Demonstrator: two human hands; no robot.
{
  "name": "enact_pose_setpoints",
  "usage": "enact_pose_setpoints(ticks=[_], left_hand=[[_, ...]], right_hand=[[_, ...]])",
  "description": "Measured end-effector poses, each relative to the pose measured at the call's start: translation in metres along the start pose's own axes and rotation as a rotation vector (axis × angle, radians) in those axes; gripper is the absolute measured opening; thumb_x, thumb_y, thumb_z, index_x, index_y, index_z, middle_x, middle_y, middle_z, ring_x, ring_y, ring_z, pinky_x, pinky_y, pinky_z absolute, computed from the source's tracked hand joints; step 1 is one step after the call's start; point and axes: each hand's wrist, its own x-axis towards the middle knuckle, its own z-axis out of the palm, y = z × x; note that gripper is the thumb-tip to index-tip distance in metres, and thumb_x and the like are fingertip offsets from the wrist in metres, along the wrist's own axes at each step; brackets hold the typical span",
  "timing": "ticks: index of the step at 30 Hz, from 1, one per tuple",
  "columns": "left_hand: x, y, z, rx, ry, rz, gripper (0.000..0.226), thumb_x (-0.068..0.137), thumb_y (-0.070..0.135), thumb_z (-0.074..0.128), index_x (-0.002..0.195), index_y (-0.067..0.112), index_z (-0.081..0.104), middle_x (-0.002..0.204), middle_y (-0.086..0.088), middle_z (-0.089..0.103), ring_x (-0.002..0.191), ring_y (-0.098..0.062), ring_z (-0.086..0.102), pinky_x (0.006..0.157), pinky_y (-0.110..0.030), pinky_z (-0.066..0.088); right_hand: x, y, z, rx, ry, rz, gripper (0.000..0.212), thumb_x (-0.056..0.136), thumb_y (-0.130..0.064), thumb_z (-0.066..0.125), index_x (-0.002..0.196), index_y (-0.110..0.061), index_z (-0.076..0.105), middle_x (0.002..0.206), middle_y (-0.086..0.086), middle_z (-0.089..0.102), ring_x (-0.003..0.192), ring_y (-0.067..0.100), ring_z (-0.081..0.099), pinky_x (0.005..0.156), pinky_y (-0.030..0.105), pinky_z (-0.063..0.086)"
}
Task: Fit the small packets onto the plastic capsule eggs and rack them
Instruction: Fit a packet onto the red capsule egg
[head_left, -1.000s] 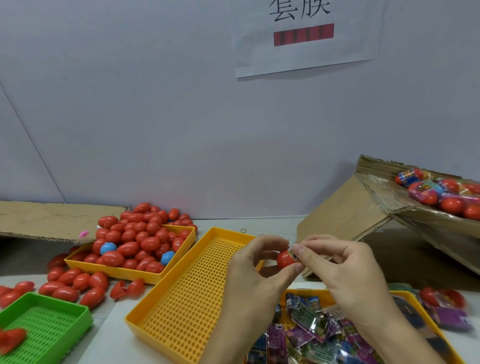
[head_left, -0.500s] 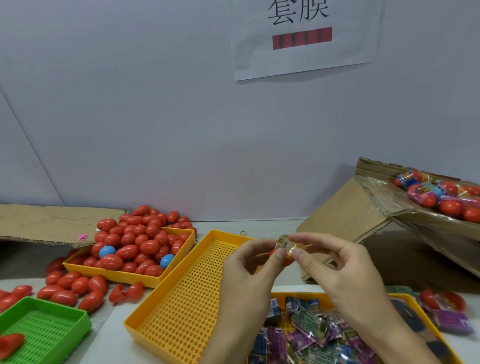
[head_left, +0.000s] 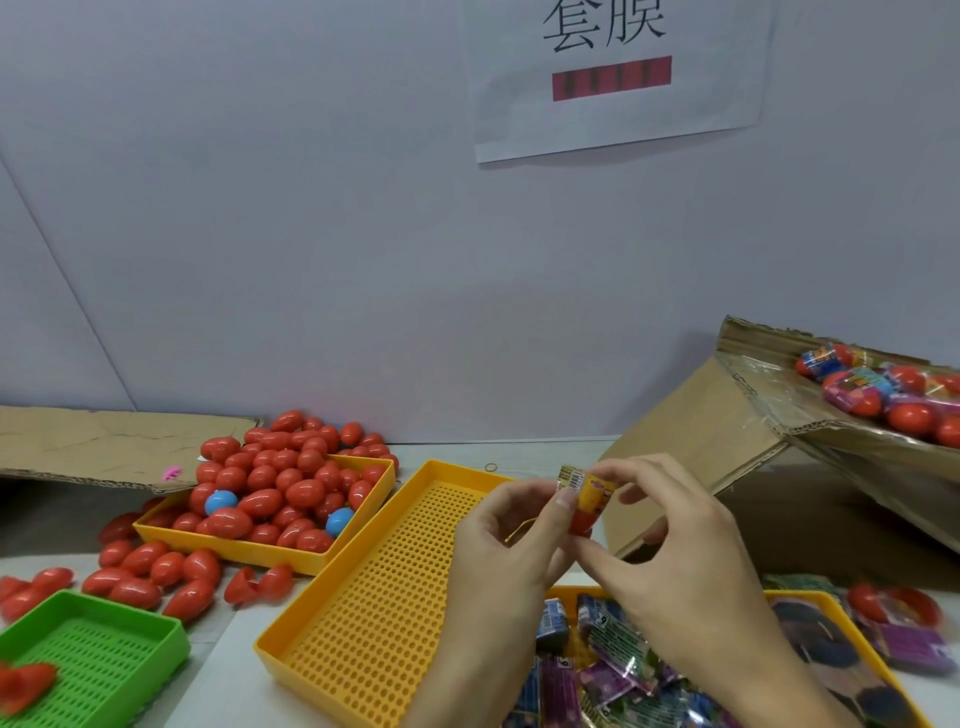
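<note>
Between both hands, above the table, is a red capsule egg (head_left: 583, 521) with a small yellow packet (head_left: 587, 488) over its top half. My left hand (head_left: 511, 551) pinches the packet's left side with thumb and fingers. My right hand (head_left: 670, 545) pinches the packet's right side. Only the egg's red lower end shows below the packet. An empty perforated yellow tray (head_left: 384, 597) lies just left of my hands. Loose packets (head_left: 613, 670) fill another yellow tray below my hands.
A yellow tray heaped with red eggs and two blue ones (head_left: 280, 499) sits at the left, with more eggs spilled around it. A green tray (head_left: 98, 654) is at the bottom left. A tilted cardboard box (head_left: 810, 415) at the right holds wrapped eggs.
The yellow packet has come down over the egg's top; a second ago the egg was almost bare between my fingertips. Both hands stay together at the same spot.
</note>
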Motion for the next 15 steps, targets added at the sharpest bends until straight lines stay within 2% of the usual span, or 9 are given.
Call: enact_pose_setpoints(ticks=[5, 8, 12, 13, 15], left_hand=[[0.0001, 0.0015, 0.0014, -0.082, 0.019, -0.019, 0.026, 0.066, 0.031, 0.079, 0.083, 0.011, 0.076, 0.091, -0.015, 0.072, 0.09, -0.029, 0.073, 0.073, -0.03, 0.059], [0.0007, 0.0025, 0.0019, -0.107, 0.029, -0.042, 0.025, 0.066, 0.029, 0.079, 0.081, 0.01, 0.076, 0.09, -0.016, 0.072, 0.088, -0.03, 0.072, 0.075, -0.034, 0.06], [-0.0005, 0.0033, 0.0006, -0.133, -0.001, -0.099, 0.01, 0.078, 0.014, 0.076, 0.081, 0.006, 0.071, 0.096, -0.028, 0.068, 0.086, -0.035, 0.071, 0.07, -0.033, 0.06], [-0.0009, 0.0036, 0.0005, -0.161, -0.014, -0.121, 0.011, 0.081, 0.009, 0.076, 0.084, 0.004, 0.067, 0.098, -0.031, 0.067, 0.085, -0.037, 0.071, 0.069, -0.033, 0.059], [-0.0011, 0.0027, 0.0004, -0.197, -0.044, -0.141, 0.027, 0.078, 0.013, 0.078, 0.094, -0.001, 0.061, 0.094, -0.029, 0.069, 0.083, -0.039, 0.071, 0.067, -0.035, 0.059]], right_hand=[[-0.0001, 0.0002, -0.0013, 0.058, 0.026, -0.017, 0.033, 0.069, -0.053, 0.075, 0.097, -0.049, 0.059, 0.105, -0.027, 0.055, 0.102, -0.005, 0.051, 0.065, 0.015, 0.041], [-0.0001, -0.0007, -0.0005, 0.039, 0.024, -0.032, 0.04, 0.062, -0.065, 0.062, 0.099, -0.053, 0.056, 0.105, -0.029, 0.053, 0.102, -0.006, 0.05, 0.065, 0.013, 0.039], [-0.0002, 0.0003, 0.0003, -0.019, 0.018, -0.044, 0.038, 0.066, -0.055, 0.076, 0.095, -0.056, 0.052, 0.101, -0.027, 0.054, 0.102, -0.007, 0.049, 0.067, 0.011, 0.038], [-0.0004, 0.0002, 0.0, -0.014, 0.008, -0.049, 0.037, 0.066, -0.056, 0.076, 0.095, -0.056, 0.052, 0.102, -0.027, 0.054, 0.102, -0.006, 0.05, 0.068, 0.01, 0.04], [-0.001, -0.0016, -0.0008, 0.024, -0.028, -0.058, 0.036, 0.066, -0.059, 0.072, 0.097, -0.055, 0.055, 0.104, -0.026, 0.052, 0.102, -0.006, 0.05, 0.074, 0.005, 0.04]])
